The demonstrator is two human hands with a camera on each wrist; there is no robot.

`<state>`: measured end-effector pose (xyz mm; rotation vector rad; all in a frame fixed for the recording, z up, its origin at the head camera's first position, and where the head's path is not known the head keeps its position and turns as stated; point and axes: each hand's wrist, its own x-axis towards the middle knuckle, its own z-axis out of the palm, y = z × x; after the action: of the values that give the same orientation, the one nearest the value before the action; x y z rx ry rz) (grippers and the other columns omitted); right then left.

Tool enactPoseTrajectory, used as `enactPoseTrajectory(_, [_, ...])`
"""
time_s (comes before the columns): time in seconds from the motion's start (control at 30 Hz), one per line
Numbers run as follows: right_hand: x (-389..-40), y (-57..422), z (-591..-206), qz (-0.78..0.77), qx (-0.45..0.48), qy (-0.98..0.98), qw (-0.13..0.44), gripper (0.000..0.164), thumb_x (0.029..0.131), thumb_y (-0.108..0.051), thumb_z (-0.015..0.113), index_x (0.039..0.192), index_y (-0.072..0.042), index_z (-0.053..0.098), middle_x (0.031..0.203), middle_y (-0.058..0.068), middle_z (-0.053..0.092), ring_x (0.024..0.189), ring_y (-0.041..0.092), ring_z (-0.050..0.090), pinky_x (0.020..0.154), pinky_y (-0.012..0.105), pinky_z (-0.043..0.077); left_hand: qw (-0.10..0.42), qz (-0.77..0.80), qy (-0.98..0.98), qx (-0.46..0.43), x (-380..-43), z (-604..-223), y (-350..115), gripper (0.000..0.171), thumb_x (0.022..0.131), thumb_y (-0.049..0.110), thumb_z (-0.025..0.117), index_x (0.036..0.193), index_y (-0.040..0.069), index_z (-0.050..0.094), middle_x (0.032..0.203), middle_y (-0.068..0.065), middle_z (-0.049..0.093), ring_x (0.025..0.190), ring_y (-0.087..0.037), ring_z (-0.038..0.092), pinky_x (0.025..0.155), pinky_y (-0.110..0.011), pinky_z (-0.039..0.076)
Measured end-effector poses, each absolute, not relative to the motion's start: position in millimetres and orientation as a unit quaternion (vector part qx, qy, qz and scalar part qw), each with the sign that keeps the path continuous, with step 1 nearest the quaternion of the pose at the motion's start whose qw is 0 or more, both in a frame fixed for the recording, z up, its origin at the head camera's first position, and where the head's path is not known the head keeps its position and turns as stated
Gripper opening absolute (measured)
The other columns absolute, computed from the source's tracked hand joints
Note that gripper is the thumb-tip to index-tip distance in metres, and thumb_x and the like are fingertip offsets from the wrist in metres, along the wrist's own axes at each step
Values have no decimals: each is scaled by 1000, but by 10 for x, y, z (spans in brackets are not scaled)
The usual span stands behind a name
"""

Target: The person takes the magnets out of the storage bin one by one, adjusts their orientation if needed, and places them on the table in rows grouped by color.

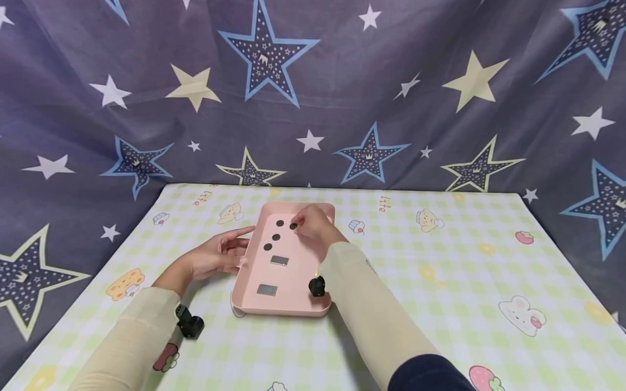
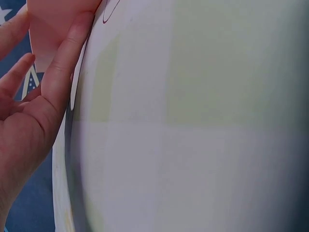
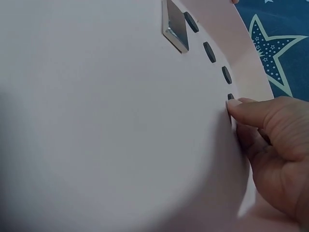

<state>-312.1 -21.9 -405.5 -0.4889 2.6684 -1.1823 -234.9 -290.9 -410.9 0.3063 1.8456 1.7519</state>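
A shallow pink tray (image 1: 298, 304) lies on the table, its long sides running away from me. My right hand (image 1: 314, 224) reaches in toward its far end and pinches a small black disc (image 1: 293, 226) between thumb and fingertips, right at the tray floor. Several like it, flat and round, sit to its left, among them a black disc (image 1: 276, 237) near the middle. Closer to me are two silver rectangular blocks, a farther block (image 1: 279, 260) and a nearer block (image 1: 267, 289). My left hand (image 1: 215, 255) rests against the tray's left wall, fingers extended along it in the left wrist view.
A green-and-white checked tablecloth (image 1: 440, 304) with cartoon prints covers the table. Behind it hangs a dark curtain (image 1: 313, 108) with stars. Small black wrist cameras show on both sleeves, the left camera (image 1: 189, 322) beside the forearm and the right camera (image 1: 317, 286) over the tray.
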Motion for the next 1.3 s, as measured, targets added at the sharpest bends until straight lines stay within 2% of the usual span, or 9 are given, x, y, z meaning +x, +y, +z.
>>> enactPoseTrajectory(0.13, [-3116,-208,-4049,-390,-180,899,85,13,84,1,73,97,-1,76,92,7,71,76,10,56,70,18,46,283,654,692,113,-2358,-4101,-2902,84,91,-4,63,158,11,14,150,-31,26,114,-24,58,89,-52,51])
enactPoseTrajectory(0.33, [-3114,-194,-4046,-364,-221,902,62,8,83,0,74,91,-1,76,88,6,71,77,12,61,72,17,48,282,653,695,100,-2341,-4076,-2890,87,89,-4,66,158,11,15,149,-30,27,114,-22,58,89,-52,51])
enactPoseTrajectory(0.67, [-3090,-150,-4006,-372,-220,899,64,9,85,-9,76,92,-3,75,88,4,70,80,13,61,74,20,48,280,654,696,94,-2338,-4074,-2883,87,89,-4,66,157,11,15,149,-29,28,113,-21,58,89,-52,51])
enactPoseTrajectory(1.0, [-3057,-129,-4001,-405,-218,886,63,7,86,-7,74,93,-6,76,89,2,71,82,13,63,74,19,49,283,653,695,103,-2342,-4073,-2872,86,90,-4,65,158,10,14,149,-31,27,113,-23,58,89,-51,51])
enactPoseTrajectory(1.3, [-3023,-120,-3908,-408,-243,879,49,8,86,-3,73,95,-3,73,90,5,70,84,15,62,78,21,50,284,649,698,106,-2328,-4066,-2895,86,91,-1,65,158,11,13,149,-30,27,111,-23,59,89,-51,52])
